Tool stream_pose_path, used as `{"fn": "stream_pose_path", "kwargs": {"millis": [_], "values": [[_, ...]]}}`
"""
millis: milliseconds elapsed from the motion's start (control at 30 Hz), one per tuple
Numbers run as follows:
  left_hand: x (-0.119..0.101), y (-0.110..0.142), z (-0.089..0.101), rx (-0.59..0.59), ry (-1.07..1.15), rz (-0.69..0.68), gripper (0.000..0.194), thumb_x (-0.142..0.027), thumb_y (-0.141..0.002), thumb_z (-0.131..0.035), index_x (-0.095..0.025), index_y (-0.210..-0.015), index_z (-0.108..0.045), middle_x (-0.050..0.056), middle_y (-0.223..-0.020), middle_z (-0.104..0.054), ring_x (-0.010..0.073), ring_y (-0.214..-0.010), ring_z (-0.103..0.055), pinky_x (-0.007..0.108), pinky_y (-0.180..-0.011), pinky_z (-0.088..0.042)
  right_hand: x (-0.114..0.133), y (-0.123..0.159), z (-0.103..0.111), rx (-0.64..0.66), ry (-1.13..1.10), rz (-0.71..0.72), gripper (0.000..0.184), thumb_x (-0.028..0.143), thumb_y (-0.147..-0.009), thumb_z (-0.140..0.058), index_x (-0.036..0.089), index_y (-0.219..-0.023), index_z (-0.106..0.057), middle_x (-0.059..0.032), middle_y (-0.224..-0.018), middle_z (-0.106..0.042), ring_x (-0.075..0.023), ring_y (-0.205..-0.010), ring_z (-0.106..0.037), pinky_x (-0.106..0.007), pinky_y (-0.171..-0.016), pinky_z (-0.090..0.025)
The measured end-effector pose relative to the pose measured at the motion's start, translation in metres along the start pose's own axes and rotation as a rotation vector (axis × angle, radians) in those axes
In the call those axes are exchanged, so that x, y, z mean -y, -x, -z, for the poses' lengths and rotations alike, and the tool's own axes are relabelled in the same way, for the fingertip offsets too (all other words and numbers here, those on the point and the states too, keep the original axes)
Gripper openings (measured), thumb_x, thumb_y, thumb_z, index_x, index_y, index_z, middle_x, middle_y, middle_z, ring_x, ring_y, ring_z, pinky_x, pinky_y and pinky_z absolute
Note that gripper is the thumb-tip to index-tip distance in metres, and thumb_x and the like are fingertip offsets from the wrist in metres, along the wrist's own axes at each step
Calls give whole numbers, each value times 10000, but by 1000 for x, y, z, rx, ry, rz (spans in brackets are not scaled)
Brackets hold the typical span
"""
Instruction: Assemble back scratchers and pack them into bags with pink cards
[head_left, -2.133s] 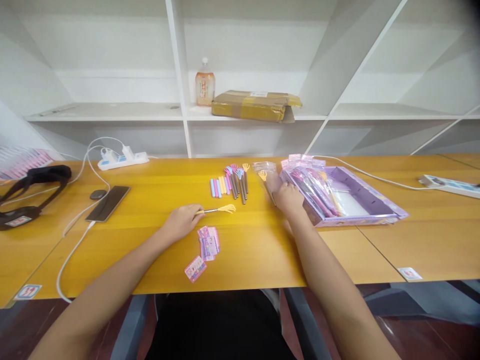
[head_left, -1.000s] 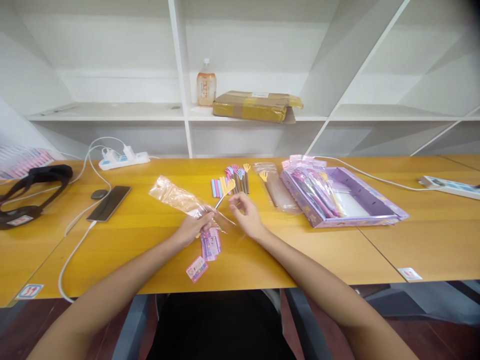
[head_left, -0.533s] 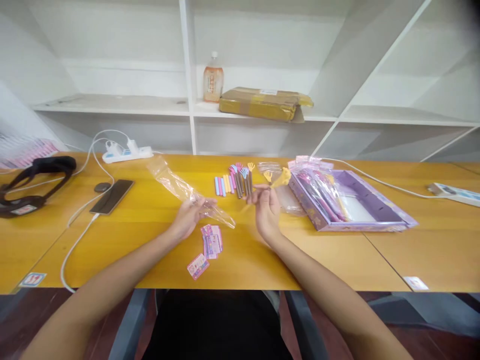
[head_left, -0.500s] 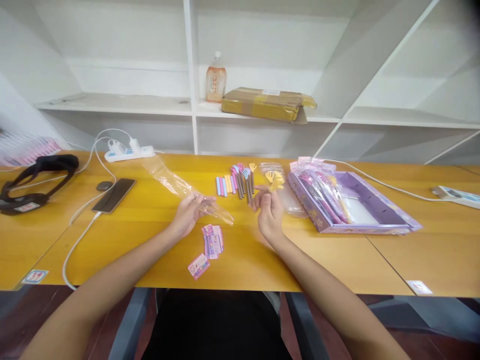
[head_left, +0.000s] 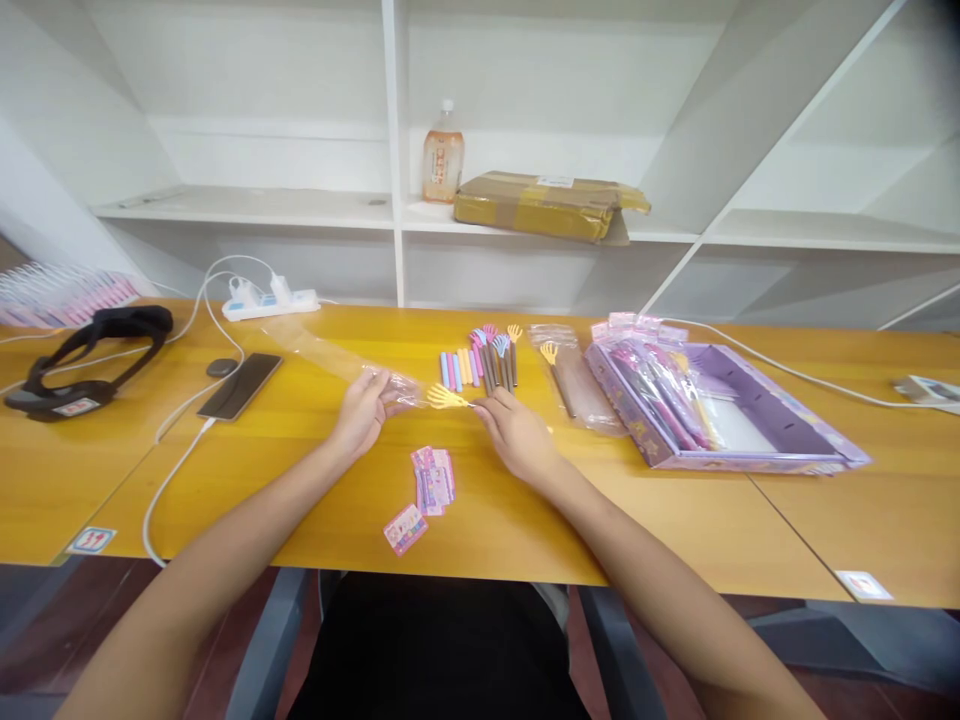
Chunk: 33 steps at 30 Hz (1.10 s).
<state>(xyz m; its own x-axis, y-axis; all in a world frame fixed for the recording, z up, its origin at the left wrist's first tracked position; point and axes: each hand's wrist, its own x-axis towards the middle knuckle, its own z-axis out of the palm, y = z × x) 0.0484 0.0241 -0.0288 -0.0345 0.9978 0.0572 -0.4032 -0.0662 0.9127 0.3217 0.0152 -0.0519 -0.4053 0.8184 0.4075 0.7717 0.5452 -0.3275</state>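
Note:
My left hand is closed on a long clear plastic bag, whose mouth end sticks out past the fingers. In my right hand is a yellow back scratcher, gripped near its handle, its claw head pointing left at the bag's end. Whether the claw touches the bag I cannot tell. Beyond my hands lie several back scratchers with pink, blue and yellow heads and dark handles, beside a row of pastel sticks. Small printed pink cards lie nearer me.
Another yellow back scratcher rests on clear bags. To the right stands a purple box with packaged pieces. At left are a phone, a black head strap, cables and a power strip. Shelves stand behind.
My right hand has moved left, bringing the yellow back scratcher from near the clear bags to the plastic bag's end. My left hand still holds the bag. The view has shifted slightly.

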Motion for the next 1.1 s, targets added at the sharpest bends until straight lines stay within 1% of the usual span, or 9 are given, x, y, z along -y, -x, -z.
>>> {"fn": "stream_pose_path", "kwargs": {"millis": [133,267,400,533,600,700,800,900,1100], "values": [[7,2,-3,16,-29,48,339,-423,-902,-800,-162,-940,-587,119,-1002,-780,228,-868,-777,363,-757,-663,1,0,1,23,-77,41,419,414,-1152,-344,217,-1184,-713,-95,-1073,-643,-234,-954,-673,-365,-842,-520],[7,4,-5,55,-55,51,344,-433,-894,-811,-166,-958,-603,97,-1022,-770,199,-856,-762,344,-746,-668,0,-1,-1,-15,-169,71,391,407,-1144,-387,226,-1150,-733,-93,-1030,-645,-237,-954,-662,-376,-862,-528],[11,10,-9,77,-29,44,428,-449,-815,-889,-171,-1004,-623,82,-1035,-770,212,-916,-765,370,-812,-671,-2,-2,-7,-50,-256,106,379,411,-1133,-426,216,-1190,-746,-93,-987,-636,-240,-943,-659,-392,-886,-538],[22,19,-17,125,-58,87,474,-391,-742,-948,-156,-1042,-667,77,-993,-772,242,-913,-772,417,-860,-667,3,-1,-8,-7,-313,134,386,413,-1129,-434,201,-1221,-743,-99,-992,-641,-238,-936,-661,-397,-901,-543],[23,20,-19,106,-53,52,444,-366,-733,-953,-153,-1011,-679,65,-958,-765,242,-906,-769,416,-856,-668,5,-1,-5,26,-327,116,367,412,-1122,-453,203,-1259,-721,-103,-1027,-664,-241,-961,-666,-401,-911,-537],[16,12,-14,-19,-12,-46,437,-344,-709,-965,-152,-988,-690,41,-950,-751,202,-875,-756,363,-812,-673,1,-2,1,26,-401,6,310,415,-1095,-513,205,-1238,-690,-83,-1022,-706,-227,-931,-671,-392,-885,-523],[2,-3,-2,-123,31,-92,450,-338,-682,-976,-146,-972,-692,45,-981,-758,170,-843,-749,318,-786,-667,-7,-5,5,1,-626,-100,272,436,-1052,-566,200,-1155,-655,-31,-879,-691,-176,-759,-634,-339,-749,-509],[-8,-14,9,-169,85,-122,399,-319,-710,-961,-143,-944,-690,59,-984,-775,168,-858,-758,328,-841,-662,-11,-7,8,17,-935,-153,340,491,-976,-680,199,-1147,-652,-23,-886,-703,-150,-712,-628,-296,-652,-493],[-14,-18,13,-198,167,-102,182,-240,-841,-855,-144,-917,-719,45,-915,-791,145,-834,-767,309,-906,-649,-9,-8,18,77,-1319,-174,479,526,-908,-790,222,-1276,-746,-104,-1119,-787,-229,-1043,-732,-330,-801,-551]]}}
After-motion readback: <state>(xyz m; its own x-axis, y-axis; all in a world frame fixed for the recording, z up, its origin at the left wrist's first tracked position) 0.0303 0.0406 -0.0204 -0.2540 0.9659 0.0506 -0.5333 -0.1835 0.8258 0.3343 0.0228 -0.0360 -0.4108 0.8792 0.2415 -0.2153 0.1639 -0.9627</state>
